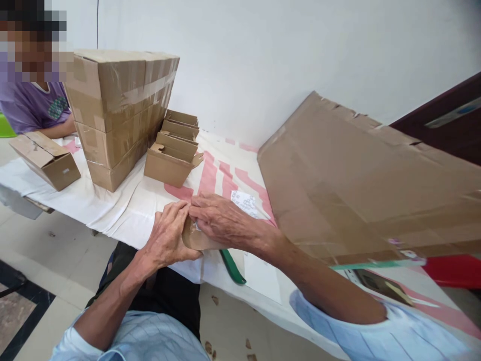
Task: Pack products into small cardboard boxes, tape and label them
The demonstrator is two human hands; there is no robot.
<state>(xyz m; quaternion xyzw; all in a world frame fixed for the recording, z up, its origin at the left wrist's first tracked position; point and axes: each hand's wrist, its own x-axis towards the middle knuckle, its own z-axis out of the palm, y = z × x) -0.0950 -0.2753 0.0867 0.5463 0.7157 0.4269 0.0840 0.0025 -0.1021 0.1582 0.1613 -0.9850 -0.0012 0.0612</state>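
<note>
A small brown cardboard box (193,239) sits at the table's front edge, mostly covered by my hands. My left hand (167,233) grips its left side, thumb along the near face and fingers over the top. My right hand (218,215) lies across the top with its fingers curled down on the box, its fingertips meeting those of my left hand. A small whitish patch shows on the box beside the right fingers. Just right of the box, a green curved handle (233,268) sticks out over the table edge; its other end is hidden.
Several open small boxes (169,165) stand in a row beside a tall stack of taped cartons (124,110). A box (47,158) lies at left, near a person in purple (33,108). A large cardboard sheet (356,185) leans at right; a paper with writing (244,201) lies beyond my right hand.
</note>
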